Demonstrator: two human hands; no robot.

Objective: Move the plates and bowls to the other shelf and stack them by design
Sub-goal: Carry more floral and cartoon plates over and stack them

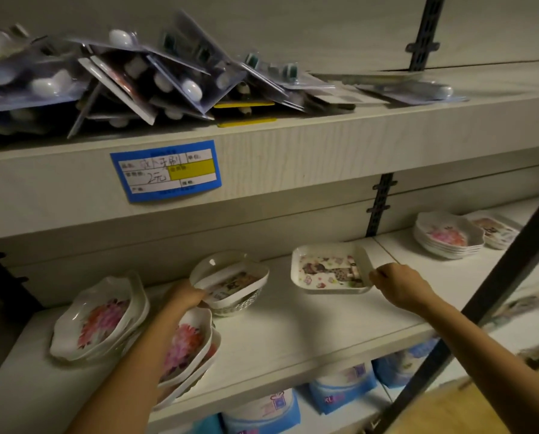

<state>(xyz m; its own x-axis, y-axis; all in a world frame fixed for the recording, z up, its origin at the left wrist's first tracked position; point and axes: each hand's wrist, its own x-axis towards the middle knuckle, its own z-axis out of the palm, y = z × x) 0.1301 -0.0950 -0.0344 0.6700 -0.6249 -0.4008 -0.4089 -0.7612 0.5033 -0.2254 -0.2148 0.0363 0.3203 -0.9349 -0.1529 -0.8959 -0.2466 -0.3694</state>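
1. White square plate point(331, 269) w/ a cartoon print lies flat on the middle shelf point(293, 321), right of centre; right hand point(401, 288) has its grip curled on the plate's right rim, fingers pinching the edge.
2. Left hand point(185, 297) grips the near-left rim of a white oval bowl point(230, 277), tilted, printed inside; it sits in/on another patterned bowl, can't tell how many are under it.
3. Just below the left forearm: stack of scalloped pink-flower plates point(188, 349), tilted. Another flower-plate pile point(100, 317) leans further left.
4. Far right, same shelf level past the upright: neat flower-plate stack point(448, 236), w/ a cartoon-print stack point(493, 230) beside it.
5. Upper shelf: heap of blister packs point(121, 76); blue price label point(166, 170) on its front edge.
6. Bottom shelf: blue-white packages point(343, 386).
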